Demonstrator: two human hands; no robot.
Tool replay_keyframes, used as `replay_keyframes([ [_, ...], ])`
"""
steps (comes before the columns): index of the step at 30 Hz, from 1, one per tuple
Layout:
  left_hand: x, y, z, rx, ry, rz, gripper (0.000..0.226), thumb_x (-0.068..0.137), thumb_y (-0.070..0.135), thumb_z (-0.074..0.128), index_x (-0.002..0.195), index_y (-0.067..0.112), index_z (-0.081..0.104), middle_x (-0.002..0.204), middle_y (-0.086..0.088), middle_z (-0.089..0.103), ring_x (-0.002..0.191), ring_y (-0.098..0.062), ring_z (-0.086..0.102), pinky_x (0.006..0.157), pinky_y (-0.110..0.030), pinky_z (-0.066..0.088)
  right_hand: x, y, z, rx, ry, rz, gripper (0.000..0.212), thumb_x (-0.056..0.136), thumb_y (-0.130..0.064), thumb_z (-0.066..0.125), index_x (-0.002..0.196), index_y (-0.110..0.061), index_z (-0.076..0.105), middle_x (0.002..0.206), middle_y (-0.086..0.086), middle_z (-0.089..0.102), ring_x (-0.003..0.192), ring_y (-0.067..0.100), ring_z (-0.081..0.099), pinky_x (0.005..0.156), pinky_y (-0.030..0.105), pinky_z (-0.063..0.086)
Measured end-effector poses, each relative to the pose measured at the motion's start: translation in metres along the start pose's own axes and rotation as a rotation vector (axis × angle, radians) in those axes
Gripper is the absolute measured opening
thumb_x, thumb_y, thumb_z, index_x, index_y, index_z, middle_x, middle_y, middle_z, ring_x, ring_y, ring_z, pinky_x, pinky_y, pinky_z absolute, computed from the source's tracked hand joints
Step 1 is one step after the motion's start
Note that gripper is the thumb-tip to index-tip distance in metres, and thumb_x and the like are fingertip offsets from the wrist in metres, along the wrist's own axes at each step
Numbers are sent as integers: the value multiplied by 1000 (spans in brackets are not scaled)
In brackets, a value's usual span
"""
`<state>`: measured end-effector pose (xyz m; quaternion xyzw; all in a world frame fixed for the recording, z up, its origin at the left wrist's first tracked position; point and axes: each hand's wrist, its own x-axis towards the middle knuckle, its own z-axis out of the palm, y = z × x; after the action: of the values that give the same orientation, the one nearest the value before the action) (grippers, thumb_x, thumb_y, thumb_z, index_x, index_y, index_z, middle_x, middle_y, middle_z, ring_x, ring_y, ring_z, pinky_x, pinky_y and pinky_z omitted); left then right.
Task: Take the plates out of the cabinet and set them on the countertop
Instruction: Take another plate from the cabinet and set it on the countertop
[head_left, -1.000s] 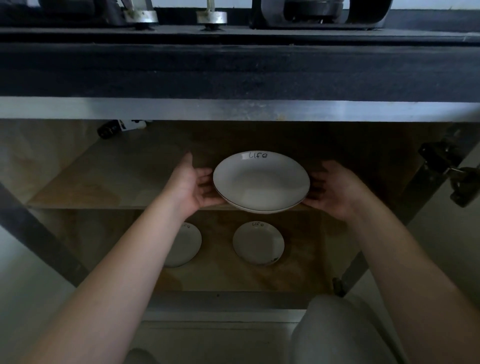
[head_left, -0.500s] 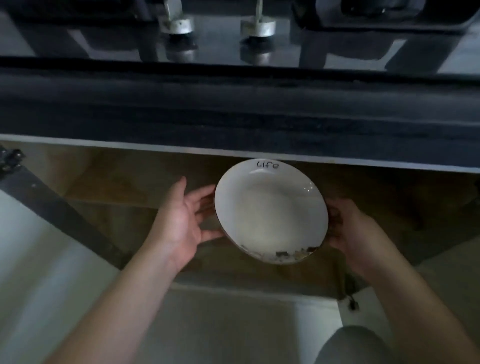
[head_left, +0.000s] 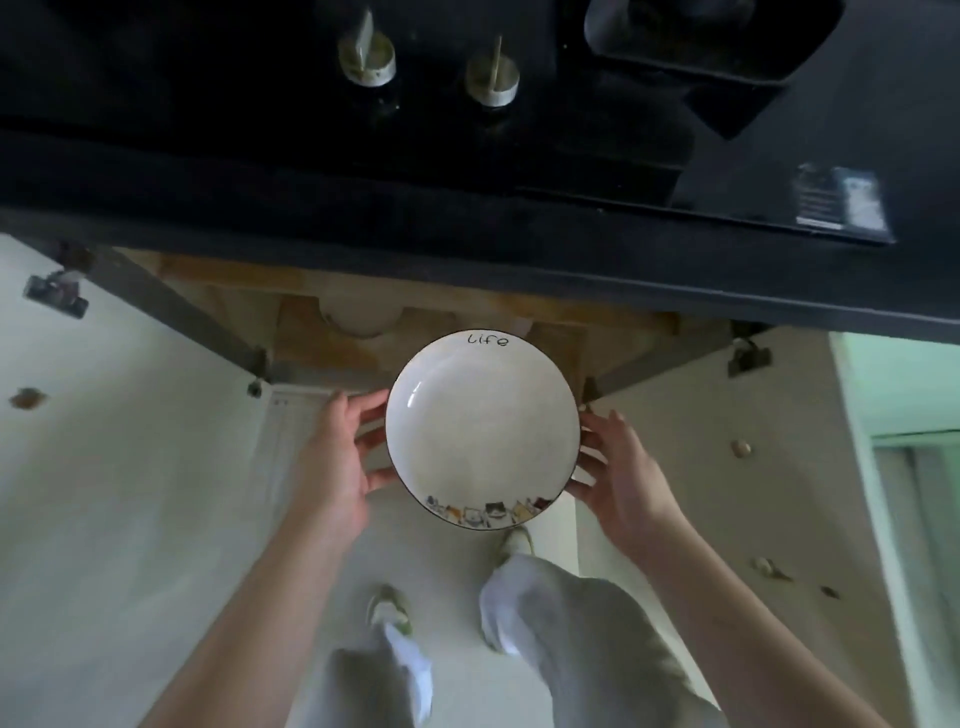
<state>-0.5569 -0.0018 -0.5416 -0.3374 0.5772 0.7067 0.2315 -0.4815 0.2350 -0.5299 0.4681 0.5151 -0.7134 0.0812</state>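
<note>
White plate (head_left: 482, 426), marked "life", sits mid-frame in front of the open cabinet (head_left: 363, 306), gripped at its rim by the left hand (head_left: 337, 457) and right hand (head_left: 618, 478); what may be another plate shows dimly inside.

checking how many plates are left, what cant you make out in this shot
- Cabinet inside, head view: the black countertop edge overhangs it and the plate covers part of the opening, so no other plates can be counted.
- Underside of the plate: hidden by the plate itself, with the left hand and right hand at its rim.
- Sticker on the countertop: too blurred to read.
</note>
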Motion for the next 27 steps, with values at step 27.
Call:
replay_keyframes([
  [27,-354,47,-138,-22,-6,190,42,78,36,52,111,19,72,110,-1,71,97,-21,66,62,-37,57,-330,-52,-20,-256,-337,-144,50,103,-47,27,105,-21,69,103,6,70,94,19,67,71,33,57],
])
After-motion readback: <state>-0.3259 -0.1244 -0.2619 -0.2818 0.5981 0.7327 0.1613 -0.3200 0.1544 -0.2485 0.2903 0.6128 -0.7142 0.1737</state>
